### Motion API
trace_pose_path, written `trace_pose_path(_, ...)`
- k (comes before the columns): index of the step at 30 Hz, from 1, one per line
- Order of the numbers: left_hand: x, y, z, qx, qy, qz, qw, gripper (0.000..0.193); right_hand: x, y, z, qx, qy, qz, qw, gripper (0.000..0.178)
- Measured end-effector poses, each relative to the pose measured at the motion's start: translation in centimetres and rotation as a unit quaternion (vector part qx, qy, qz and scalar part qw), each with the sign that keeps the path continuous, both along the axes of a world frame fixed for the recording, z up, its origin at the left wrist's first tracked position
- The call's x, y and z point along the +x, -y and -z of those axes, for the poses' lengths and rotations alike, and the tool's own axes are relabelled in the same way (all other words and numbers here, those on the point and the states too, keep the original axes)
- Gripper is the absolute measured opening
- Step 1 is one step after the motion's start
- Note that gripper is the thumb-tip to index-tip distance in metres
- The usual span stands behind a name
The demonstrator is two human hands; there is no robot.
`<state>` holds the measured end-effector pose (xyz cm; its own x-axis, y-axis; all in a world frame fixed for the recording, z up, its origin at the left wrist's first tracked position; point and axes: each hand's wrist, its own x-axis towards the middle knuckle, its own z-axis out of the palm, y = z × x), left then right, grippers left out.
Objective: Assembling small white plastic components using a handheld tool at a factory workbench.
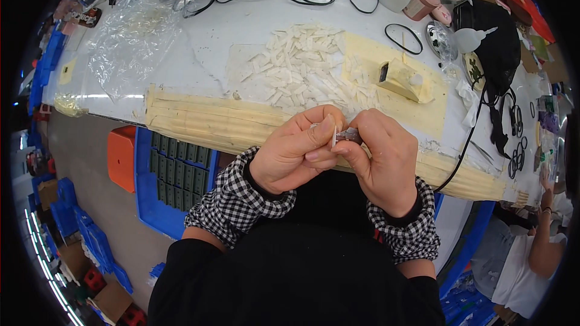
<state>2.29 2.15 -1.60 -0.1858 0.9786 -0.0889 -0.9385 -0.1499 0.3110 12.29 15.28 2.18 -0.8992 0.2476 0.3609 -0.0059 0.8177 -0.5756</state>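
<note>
The person's left hand (290,150) pinched a thin, narrow, white strip (334,137) between thumb and fingers, above the cream-yellow front edge (208,122) of the white table (359,23). The right hand (388,158) gripped a small, greyish object (350,135) just beside the strip; its kind was hard to make out behind the fingers. A loose heap of flat, off-white pieces (305,63) lay beyond both hands.

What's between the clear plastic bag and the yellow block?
Head view: white tabletop, then a pile of small white strips, partly on the yellow sheet under the block.
</note>
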Motion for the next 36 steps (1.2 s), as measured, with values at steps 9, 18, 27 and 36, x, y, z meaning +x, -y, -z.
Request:
trace_pose_path(9, 0.0, 0.0, 0.1, 0.008, -0.003, 0.007, 1.0, 0.02, 0.3, -0.1, -0.2, 0.004, 0.022, -0.005, 1.0, 0.033)
trace_pose_path(18, -1.6, 0.8, -0.9, -0.095, -0.117, -0.13, 0.98, 0.019, 0.8, -1.5, 0.8, -0.093, 0.009, 0.057, 0.994, 0.017)
trace_pose_path(27, -2.6, 1.3, -0.8, -0.087, -0.107, -0.188, 0.972, 0.02, -0.1, -0.1, 1.8, 0.042, 0.074, 0.002, 0.996, 0.019)
trace_pose_path(36, -1.0, 1.1, -1.5, -0.181, -0.18, -0.155, 0.954, 0.018, -0.9, -0.4, 0.1, -0.044, -0.111, 0.029, 0.992, 0.018)
